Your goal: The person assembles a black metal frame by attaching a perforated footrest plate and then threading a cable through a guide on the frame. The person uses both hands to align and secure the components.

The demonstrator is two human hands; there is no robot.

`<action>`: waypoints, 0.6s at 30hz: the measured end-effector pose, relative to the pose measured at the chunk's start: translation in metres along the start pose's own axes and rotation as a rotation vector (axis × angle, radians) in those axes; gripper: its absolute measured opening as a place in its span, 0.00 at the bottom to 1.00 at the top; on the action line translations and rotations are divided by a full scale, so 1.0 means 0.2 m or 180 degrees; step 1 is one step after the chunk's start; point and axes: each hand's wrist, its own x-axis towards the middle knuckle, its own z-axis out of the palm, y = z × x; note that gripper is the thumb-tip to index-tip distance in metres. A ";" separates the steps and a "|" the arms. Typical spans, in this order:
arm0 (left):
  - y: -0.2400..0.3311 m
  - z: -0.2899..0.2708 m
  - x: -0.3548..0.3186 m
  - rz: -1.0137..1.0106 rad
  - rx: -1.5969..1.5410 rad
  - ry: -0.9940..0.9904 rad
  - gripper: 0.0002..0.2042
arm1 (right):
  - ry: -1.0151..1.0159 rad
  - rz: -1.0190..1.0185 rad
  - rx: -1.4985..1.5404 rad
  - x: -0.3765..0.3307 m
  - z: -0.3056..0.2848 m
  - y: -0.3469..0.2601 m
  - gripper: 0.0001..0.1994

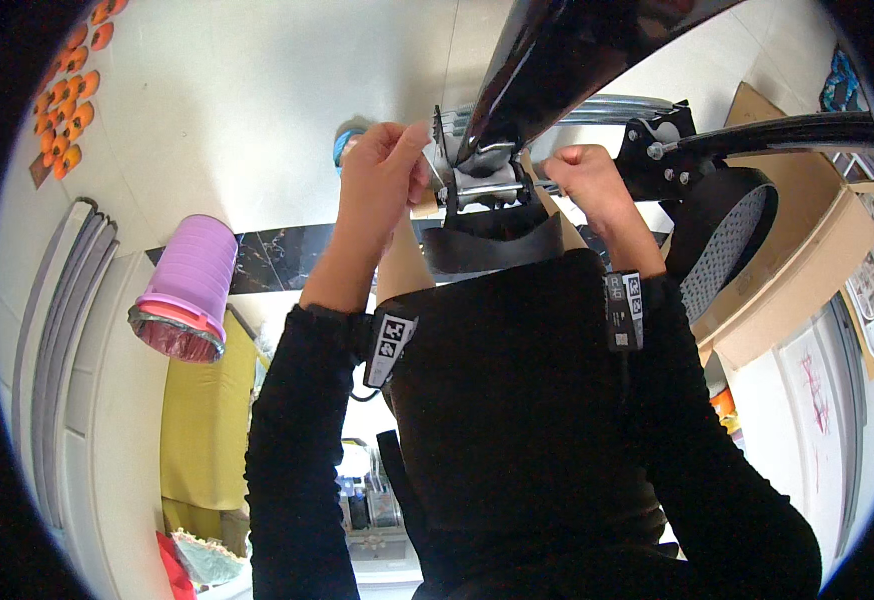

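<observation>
My left hand (382,175) is closed beside the left end of a metal bracket (487,185), thumb and fingers drawn together. What it grips, if anything, is hidden. On the right, my right hand (587,182) is closed too, its fingers against the thin metal end of a rod or bolt at the bracket's right end. Whether it grips that end is unclear. The bracket sits at the lower end of a thick glossy black tube (557,70). A curved black piece (497,240) hangs under it, close to my lap.
Right of my hands are a black bolted plate (657,155), a black part with a grey textured face (727,245) and an opened cardboard box (797,260). A lilac bin (192,265) stands left. Orange fruits (67,105) lie on the pale floor (287,90), far left.
</observation>
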 end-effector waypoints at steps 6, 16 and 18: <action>0.01 -0.03 0.06 -0.0012 -0.0162 -0.0460 0.13 | -0.0095 -0.0129 0.0015 0.03 -0.01 0.04 0.11; 0.03 -0.02 0.12 -0.0466 -0.0144 -0.0952 0.17 | -0.0056 -0.0115 0.0081 0.02 0.01 0.03 0.12; 0.02 -0.03 0.14 -0.0655 -0.0161 -0.1040 0.17 | -0.0041 -0.0092 0.0051 0.02 0.00 0.03 0.12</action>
